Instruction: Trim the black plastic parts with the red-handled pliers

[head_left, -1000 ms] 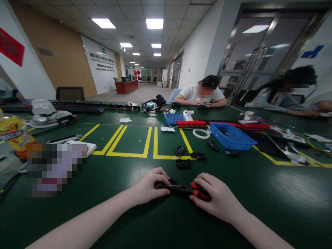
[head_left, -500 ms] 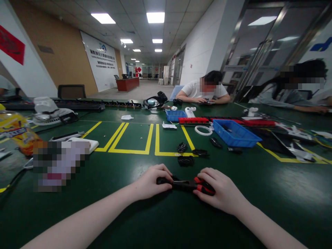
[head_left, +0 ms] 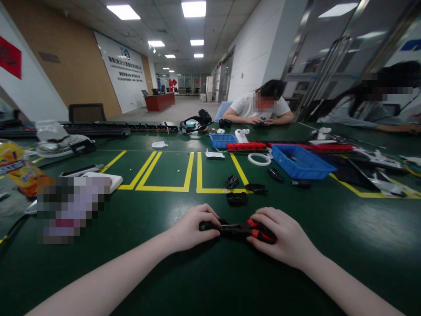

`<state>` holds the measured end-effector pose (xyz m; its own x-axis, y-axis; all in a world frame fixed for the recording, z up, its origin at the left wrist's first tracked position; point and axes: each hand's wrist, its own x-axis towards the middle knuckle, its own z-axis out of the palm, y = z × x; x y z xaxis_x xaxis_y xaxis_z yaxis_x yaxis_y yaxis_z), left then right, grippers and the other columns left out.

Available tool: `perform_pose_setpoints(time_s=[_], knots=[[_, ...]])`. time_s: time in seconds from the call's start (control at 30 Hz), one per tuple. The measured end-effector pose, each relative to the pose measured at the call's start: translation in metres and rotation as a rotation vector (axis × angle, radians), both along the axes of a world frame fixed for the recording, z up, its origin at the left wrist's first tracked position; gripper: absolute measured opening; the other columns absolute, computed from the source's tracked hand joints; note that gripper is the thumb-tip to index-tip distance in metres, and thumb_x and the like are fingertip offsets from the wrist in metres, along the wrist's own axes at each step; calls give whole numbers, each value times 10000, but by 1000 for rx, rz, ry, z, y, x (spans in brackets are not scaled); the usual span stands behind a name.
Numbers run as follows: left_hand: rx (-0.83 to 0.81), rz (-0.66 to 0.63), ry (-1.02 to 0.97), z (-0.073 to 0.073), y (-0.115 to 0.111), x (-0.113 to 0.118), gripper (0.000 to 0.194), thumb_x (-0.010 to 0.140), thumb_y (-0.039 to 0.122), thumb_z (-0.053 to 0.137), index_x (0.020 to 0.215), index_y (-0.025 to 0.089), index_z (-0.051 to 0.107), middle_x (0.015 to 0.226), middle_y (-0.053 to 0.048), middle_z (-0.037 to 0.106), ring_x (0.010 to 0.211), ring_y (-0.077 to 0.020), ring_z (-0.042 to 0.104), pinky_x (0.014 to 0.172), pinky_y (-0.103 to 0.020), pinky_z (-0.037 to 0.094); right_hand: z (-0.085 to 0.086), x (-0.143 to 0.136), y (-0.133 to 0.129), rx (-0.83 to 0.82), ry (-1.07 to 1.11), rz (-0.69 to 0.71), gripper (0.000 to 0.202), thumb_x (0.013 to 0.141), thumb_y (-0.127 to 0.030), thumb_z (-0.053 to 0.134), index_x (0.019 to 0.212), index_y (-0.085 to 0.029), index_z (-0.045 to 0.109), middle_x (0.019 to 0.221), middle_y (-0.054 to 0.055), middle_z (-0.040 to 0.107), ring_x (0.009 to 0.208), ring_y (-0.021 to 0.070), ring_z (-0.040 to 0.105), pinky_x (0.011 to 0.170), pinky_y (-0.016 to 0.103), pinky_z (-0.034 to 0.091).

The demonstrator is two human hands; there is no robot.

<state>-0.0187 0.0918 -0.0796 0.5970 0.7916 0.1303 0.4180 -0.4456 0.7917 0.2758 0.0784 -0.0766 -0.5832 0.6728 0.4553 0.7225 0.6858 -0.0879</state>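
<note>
My right hand (head_left: 287, 237) is closed around the red and black handles of a pair of pliers (head_left: 261, 236). Their dark jaws point left, toward my left hand (head_left: 192, 229). Between its thumb and fingers my left hand pinches a small black part (head_left: 206, 225) at the jaw end; its exact kind is hard to make out, and my fingers cover some of it. Both hands are low over the green table (head_left: 184, 281). Just beyond them lie a black plastic piece (head_left: 237, 199), a crumpled-looking black piece (head_left: 232, 181) and a flat black piece (head_left: 256, 188).
A blue bin (head_left: 302, 164) and a smaller blue bin (head_left: 222, 141) stand farther back, near a white ring (head_left: 259, 159) and red strips (head_left: 246, 146). At left are a drink bottle (head_left: 16, 164) and a white box (head_left: 115, 181). One person (head_left: 259, 109) sits across, another at right.
The view has tilted down slightly, so the background sits higher. The pliers' handles appear a little farther right and slightly more apart. Both hands keep their holds.
</note>
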Motion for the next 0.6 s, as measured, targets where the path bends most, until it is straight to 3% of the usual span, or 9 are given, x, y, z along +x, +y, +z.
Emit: perform_pose_setpoints(time_s=[0.6], knots=[[25, -14, -10, 0, -2, 0, 110, 842, 194, 720, 948, 218, 734, 1150, -47, 625, 1089, -226, 607, 977, -409, 484, 1, -9, -9, -25, 9, 5, 297, 830, -439, 663, 996, -194, 672, 963, 94, 685, 788, 199, 653, 659, 327, 551]])
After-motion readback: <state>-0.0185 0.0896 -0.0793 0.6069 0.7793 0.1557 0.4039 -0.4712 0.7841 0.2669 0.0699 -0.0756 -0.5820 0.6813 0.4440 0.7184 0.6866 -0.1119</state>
